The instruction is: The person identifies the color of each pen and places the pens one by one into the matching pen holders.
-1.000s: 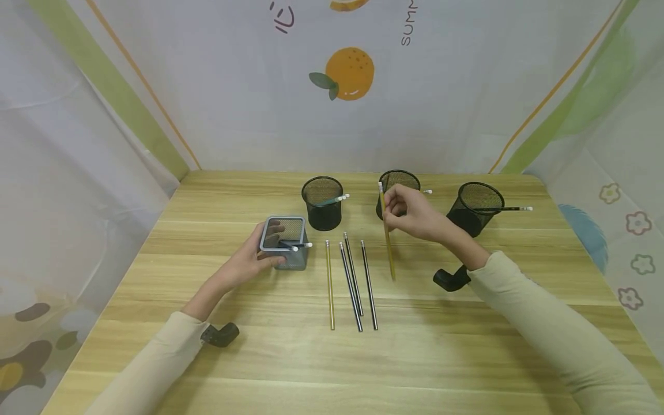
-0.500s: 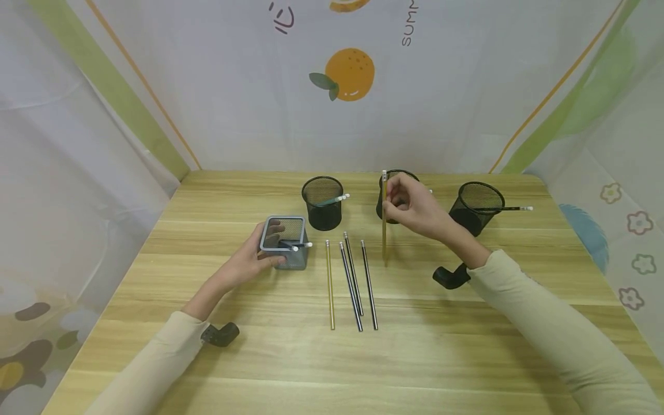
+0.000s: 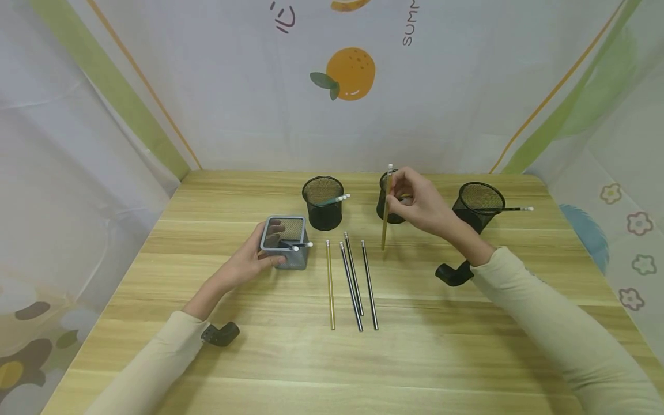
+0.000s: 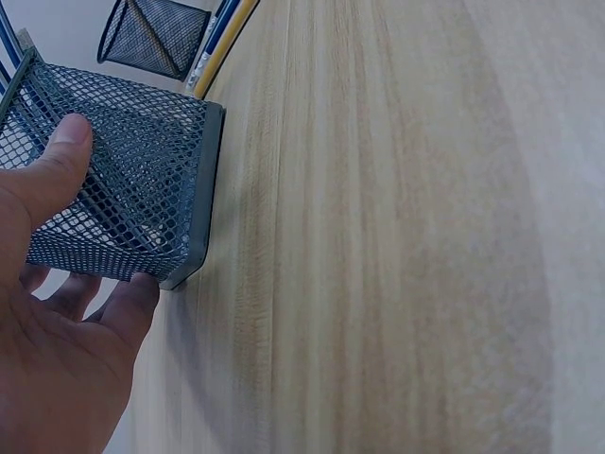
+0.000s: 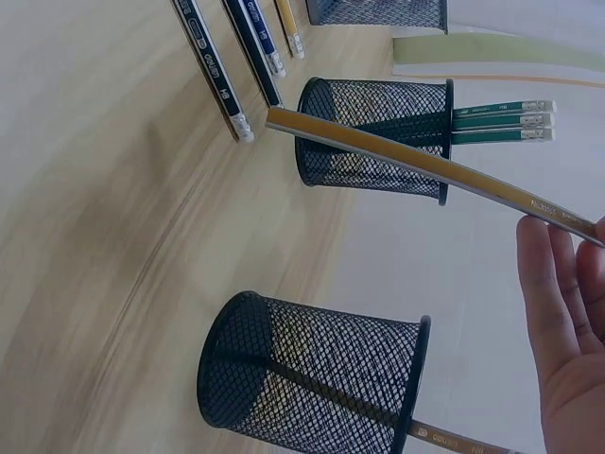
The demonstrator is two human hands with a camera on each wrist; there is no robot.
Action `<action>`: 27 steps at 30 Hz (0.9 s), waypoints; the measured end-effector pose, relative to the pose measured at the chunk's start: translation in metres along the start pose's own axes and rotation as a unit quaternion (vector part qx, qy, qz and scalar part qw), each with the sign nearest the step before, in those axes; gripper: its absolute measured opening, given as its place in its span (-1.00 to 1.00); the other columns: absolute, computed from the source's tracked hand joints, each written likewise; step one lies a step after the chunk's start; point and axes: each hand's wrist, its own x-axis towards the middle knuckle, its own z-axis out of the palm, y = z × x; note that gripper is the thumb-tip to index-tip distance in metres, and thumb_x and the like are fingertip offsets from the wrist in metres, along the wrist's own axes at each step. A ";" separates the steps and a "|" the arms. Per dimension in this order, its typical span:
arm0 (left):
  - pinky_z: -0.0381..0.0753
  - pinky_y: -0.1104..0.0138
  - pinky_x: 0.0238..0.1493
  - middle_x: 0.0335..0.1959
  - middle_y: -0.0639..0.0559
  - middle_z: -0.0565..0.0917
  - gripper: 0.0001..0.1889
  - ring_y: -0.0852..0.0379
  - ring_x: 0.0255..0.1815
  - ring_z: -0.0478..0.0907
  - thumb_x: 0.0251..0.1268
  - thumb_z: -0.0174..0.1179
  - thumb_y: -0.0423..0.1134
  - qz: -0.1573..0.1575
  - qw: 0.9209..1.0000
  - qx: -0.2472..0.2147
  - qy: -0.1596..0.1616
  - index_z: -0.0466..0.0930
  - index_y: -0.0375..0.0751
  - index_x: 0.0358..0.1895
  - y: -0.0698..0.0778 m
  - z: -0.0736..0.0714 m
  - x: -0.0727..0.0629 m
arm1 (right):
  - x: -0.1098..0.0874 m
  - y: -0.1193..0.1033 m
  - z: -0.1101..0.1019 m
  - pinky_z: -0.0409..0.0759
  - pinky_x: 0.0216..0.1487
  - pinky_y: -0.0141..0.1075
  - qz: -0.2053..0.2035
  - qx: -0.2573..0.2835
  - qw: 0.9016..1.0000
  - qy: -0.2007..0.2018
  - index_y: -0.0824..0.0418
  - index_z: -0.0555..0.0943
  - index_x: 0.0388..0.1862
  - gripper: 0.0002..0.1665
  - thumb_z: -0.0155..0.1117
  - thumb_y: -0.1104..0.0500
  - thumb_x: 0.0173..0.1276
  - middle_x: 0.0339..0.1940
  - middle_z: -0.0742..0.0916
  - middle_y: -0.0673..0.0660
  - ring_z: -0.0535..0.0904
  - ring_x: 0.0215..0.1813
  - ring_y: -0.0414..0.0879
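My left hand [image 3: 246,262] grips a grey square mesh pencil holder [image 3: 295,262] by its side, thumb in front and fingers behind. Dark pencils with white erasers lean inside it. Raised above the table, a yellow pencil [image 3: 385,227] is pinched by my right hand [image 3: 422,204], eraser end up. Its lower end hangs free in front of the middle round black mesh cup [image 3: 382,207]. That cup, seen in the right wrist view as a mesh cup [image 5: 331,350], holds a gold-brown pencil [image 5: 454,440]. On the table lie another yellow pencil [image 3: 330,288] and three dark pencils [image 3: 370,288].
Left of the middle cup stands a black mesh cup [image 3: 324,218] with green pencils [image 5: 501,121]. To the right is another black cup [image 3: 467,218] with one black pencil [image 3: 513,208] sticking out. A patterned curtain [image 3: 233,115] rises behind the table's back edge.
My right hand has lifted the yellow pencil up and away from me, toward the middle cup; it has gone from slanted to nearly upright. The left hand and square holder have stayed still.
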 end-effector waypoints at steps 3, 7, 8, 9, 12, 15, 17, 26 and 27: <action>0.31 -0.21 0.40 0.50 -0.35 0.22 -0.15 -0.32 0.51 0.15 0.33 0.32 -0.50 -0.001 1.000 0.003 0.000 0.00 -0.26 0.57 0.000 0.000 0.000 | 0.001 -0.001 -0.002 0.78 -0.23 -0.26 0.000 0.006 1.000 0.005 0.45 0.38 -0.06 -0.79 0.17 0.51 0.41 -0.17 0.58 0.29 0.63 -0.19 0.09; 0.31 -0.20 0.40 0.50 -0.35 0.22 -0.15 -0.31 0.51 0.15 0.32 0.32 -0.50 -0.002 1.000 0.001 0.000 0.00 -0.26 0.57 0.001 0.000 -0.001 | 0.002 -0.003 -0.006 0.77 -0.24 -0.32 -0.005 -0.012 1.000 0.012 0.45 0.38 -0.07 -0.79 0.18 0.51 0.41 -0.16 0.60 0.28 0.63 -0.20 0.07; 0.30 -0.20 0.40 0.50 -0.35 0.22 -0.14 -0.31 0.51 0.15 0.32 0.32 -0.50 -0.002 1.000 0.001 0.000 0.00 -0.26 0.57 0.001 0.001 -0.001 | 0.002 -0.004 -0.008 0.76 -0.23 -0.33 -0.007 -0.015 1.000 0.012 0.45 0.38 -0.06 -0.79 0.18 0.51 0.41 -0.17 0.60 0.28 0.63 -0.20 0.06; 0.30 -0.20 0.40 0.50 -0.35 0.22 -0.14 -0.31 0.51 0.15 0.32 0.32 -0.50 -0.002 1.000 0.000 0.001 0.00 -0.26 0.57 0.001 0.001 -0.001 | 0.003 -0.005 -0.009 0.75 -0.24 -0.35 -0.009 -0.020 1.000 0.013 0.45 0.38 -0.06 -0.79 0.18 0.50 0.41 -0.17 0.60 0.28 0.63 -0.20 0.06; 0.30 -0.20 0.41 0.50 -0.35 0.21 -0.15 -0.31 0.51 0.15 0.33 0.31 -0.50 -0.002 1.000 -0.001 0.000 0.00 -0.25 0.57 0.001 0.001 -0.001 | 0.004 -0.009 -0.013 0.72 -0.27 -0.40 -0.014 -0.034 0.999 0.018 0.45 0.38 -0.04 -0.78 0.18 0.49 0.42 -0.18 0.61 0.26 0.63 -0.21 0.03; 0.30 -0.20 0.40 0.50 -0.35 0.21 -0.15 -0.32 0.51 0.15 0.33 0.31 -0.51 -0.003 1.000 -0.001 -0.001 -0.01 -0.25 0.57 0.001 0.000 -0.001 | 0.006 -0.012 -0.018 0.65 -0.35 -0.45 -0.020 -0.047 0.998 0.027 0.45 0.38 -0.02 -0.76 0.19 0.48 0.42 -0.18 0.60 0.24 0.62 -0.22 -0.01; 0.30 -0.21 0.40 0.50 -0.35 0.21 -0.15 -0.32 0.51 0.16 0.33 0.30 -0.51 -0.003 1.000 -0.002 -0.002 -0.01 -0.25 0.57 0.001 0.000 -0.001 | 0.007 -0.014 -0.020 0.59 -0.40 -0.48 -0.025 -0.058 0.997 0.037 0.44 0.37 -0.01 -0.75 0.19 0.48 0.42 -0.18 0.61 0.22 0.60 -0.22 -0.03; 0.31 -0.20 0.40 0.50 -0.33 0.21 -0.15 -0.31 0.50 0.17 0.33 0.31 -0.49 -0.003 1.000 0.000 -0.002 -0.01 -0.24 0.57 0.001 0.000 -0.001 | 0.011 -0.017 -0.032 0.61 -0.39 -0.51 -0.033 -0.064 0.996 0.061 0.46 0.36 0.04 -0.71 0.18 0.51 0.41 -0.15 0.60 0.23 0.58 -0.17 -0.04; 0.31 -0.20 0.40 0.50 -0.33 0.22 -0.15 -0.31 0.50 0.18 0.33 0.32 -0.49 -0.003 1.000 0.001 -0.002 -0.01 -0.24 0.57 0.001 0.000 -0.001 | 0.011 -0.017 -0.033 0.63 -0.38 -0.51 -0.031 -0.061 0.996 0.062 0.46 0.35 0.04 -0.71 0.17 0.51 0.41 -0.15 0.60 0.23 0.58 -0.17 -0.04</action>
